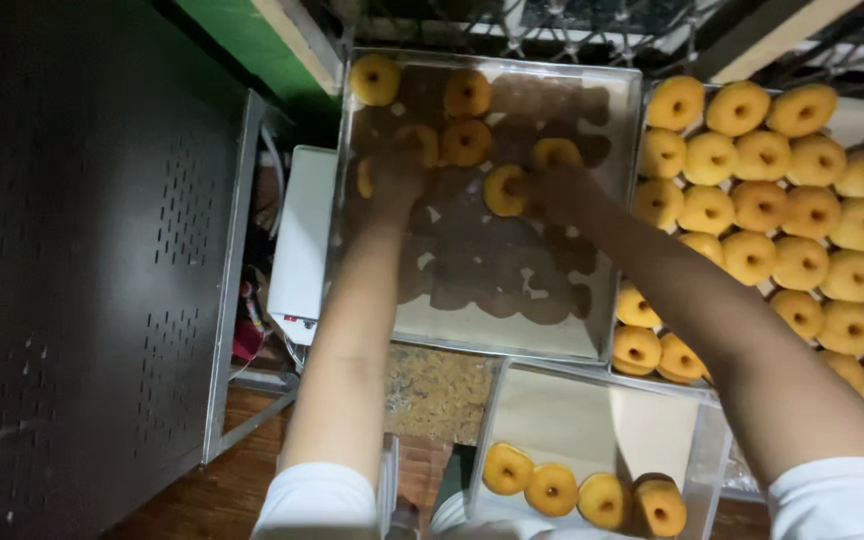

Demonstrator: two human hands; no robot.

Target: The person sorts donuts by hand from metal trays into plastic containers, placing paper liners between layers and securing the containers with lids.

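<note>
Doughnuts: plain golden rings, two of them in hand over the middle tray (512, 345), upper centre of the frame. Right hand (547, 190) pinches one ring (505, 190) by its rim, thumb side toward the hole, so the soft body is not squashed. Left hand (392, 175) curls around another ring (365, 177), seen edge-on at the tray's left; fingers closed on it, though blur hides the exact grip. Five more rings sit loose in the tray's upper rows (467, 140), well apart, on paper marked with dark round stains (each stain spaced like a ring).

Right of it, touching rim to rim, a second tray (852, 115) is packed tight with rings (782, 215), no gaps. Bottom centre, a third tray (592, 420) holds four along its near edge (577, 495); its upper part is bare.

Room: raised tray rims on all sides; both forearms cross the near rim. Dark perforated metal panel (82, 270) fills the frame's left; a white box (302, 240) sits just beside the middle tray.
</note>
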